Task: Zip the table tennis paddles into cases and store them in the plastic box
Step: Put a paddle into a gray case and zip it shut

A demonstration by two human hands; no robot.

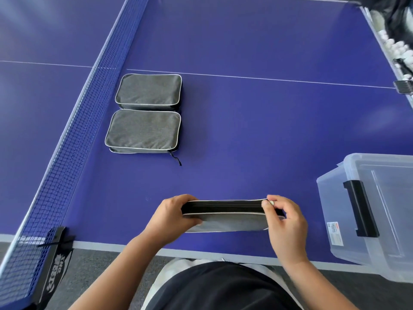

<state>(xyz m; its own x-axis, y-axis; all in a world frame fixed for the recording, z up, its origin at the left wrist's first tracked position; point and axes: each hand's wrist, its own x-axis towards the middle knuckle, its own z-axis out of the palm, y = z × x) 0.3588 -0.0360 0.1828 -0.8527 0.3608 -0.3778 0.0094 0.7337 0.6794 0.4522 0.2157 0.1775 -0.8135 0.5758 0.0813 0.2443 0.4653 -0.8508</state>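
Grey fabric with pale piping and a black zip band: the case [225, 217] stands on edge above the bench [245, 142] near its front edge. The left hand [173, 217] grips one end; the right hand [283, 220] pinches the zip end. Two matching cases [146, 113] lie flat by the net [73, 121]; the plastic box [368, 211] sits right.

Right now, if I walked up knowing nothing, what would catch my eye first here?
Probably the two hands at the near edge of the blue table: the left hand grips one end of a grey case while the right hand pinches at its other end, near the zip. Next, two matching grey cases lying side by side near the net, and a clear plastic box at the right.
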